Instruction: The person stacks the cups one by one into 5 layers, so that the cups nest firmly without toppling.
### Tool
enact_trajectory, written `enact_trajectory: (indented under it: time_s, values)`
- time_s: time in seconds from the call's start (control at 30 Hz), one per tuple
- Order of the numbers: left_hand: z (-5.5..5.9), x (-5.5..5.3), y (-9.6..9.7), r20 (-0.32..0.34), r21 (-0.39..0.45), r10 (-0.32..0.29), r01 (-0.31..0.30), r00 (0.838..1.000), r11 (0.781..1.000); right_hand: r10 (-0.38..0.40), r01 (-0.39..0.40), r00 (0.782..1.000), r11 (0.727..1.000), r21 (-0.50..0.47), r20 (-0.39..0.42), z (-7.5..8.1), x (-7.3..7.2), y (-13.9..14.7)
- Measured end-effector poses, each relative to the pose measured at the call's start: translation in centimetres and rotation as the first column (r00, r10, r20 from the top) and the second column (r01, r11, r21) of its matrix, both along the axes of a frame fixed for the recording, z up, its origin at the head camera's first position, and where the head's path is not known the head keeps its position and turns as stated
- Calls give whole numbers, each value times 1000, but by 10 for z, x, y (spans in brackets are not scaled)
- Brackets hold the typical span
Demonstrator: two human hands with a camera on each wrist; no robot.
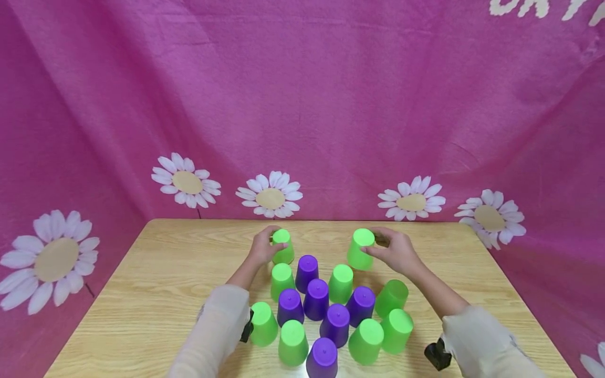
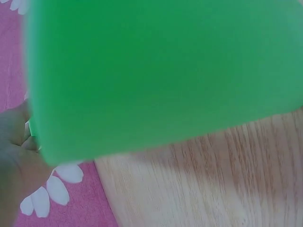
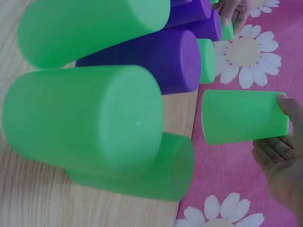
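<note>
At the far side of the table, my left hand point(image 1: 266, 248) grips an upside-down green cup point(image 1: 283, 247), thumb across its near side. In the left wrist view only part of that hand point(image 2: 16, 158) shows, mostly behind a large, blurred green cup point(image 2: 156, 75). To the right, my right hand point(image 1: 396, 252) holds another upside-down green cup point(image 1: 361, 251) between thumb and fingers. The right wrist view shows this cup point(image 3: 244, 117) held near its closed end. Between and nearer than the hands stand several upside-down purple cups point(image 1: 316, 300) and green cups point(image 1: 341, 284).
The cups stand close together on a light wooden table point(image 1: 189, 262), more green ones toward the front left point(image 1: 263, 325) and front right point(image 1: 397, 331). A pink cloth point(image 1: 302, 105) with white flowers hangs behind the table's back edge. Black devices sit at both wrists.
</note>
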State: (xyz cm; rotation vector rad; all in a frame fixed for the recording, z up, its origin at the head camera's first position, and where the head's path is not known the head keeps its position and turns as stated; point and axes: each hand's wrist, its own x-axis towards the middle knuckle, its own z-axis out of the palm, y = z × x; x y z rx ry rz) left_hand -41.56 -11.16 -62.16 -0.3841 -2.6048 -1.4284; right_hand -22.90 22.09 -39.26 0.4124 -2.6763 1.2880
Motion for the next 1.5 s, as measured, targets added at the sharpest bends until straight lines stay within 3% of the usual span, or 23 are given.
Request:
enact_trajectory:
  time_s: [0.03,0.07,0.17,0.4,0.5,0.57,0.73,0.8,0.9,1.0,1.03,1.1,1.17,1.37,1.5]
  values:
    - [-17,-13,0,17,-21,13,-13,1000,1000,0,0,1000,1000,-6,-5,0,-1,-2]
    - [-36,-27,-2,-7,-22,14,-14,1000,1000,-3,3,1000,1000,-10,-7,0,-2,-3]
    - [-57,-43,-3,-8,-5,7,-7,1000,1000,-12,11,1000,1000,-19,-6,1,-5,-10]
    - [9,7,11,19,-64,21,-20,1000,998,-2,1,1000,998,-60,-3,2,-11,-28]
    - [32,25,15,16,-96,40,-38,999,995,-4,4,1000,997,-71,-1,2,-14,-35]
    - [38,30,15,22,-108,50,-47,999,993,-5,5,1000,997,-81,8,2,-16,-39]
    - [28,23,12,30,-122,49,-45,998,991,-7,9,1000,995,-96,22,2,-20,-47]
    - [34,29,13,29,-145,51,-46,998,988,-5,7,1000,995,-100,18,2,-22,-49]
    - [77,59,17,116,-121,64,-49,991,991,-5,7,1000,994,-110,16,1,-25,-51]
    - [136,99,24,245,-88,75,-55,967,995,-22,23,1000,994,-107,11,-2,-29,-52]
    - [151,109,25,273,-76,75,-56,959,995,-34,35,999,994,-104,12,-2,-30,-53]
    - [167,122,27,268,-90,82,-60,960,994,-54,55,998,994,-99,14,-4,-33,-55]
    - [174,128,27,257,-103,86,-62,962,993,-65,66,998,994,-91,15,-6,-35,-58]
    - [176,134,22,181,-78,68,-55,981,995,-58,60,998,994,-89,16,-11,-38,-69]
    - [177,138,18,184,-56,58,-48,981,997,-70,72,997,994,-87,26,-14,-38,-74]
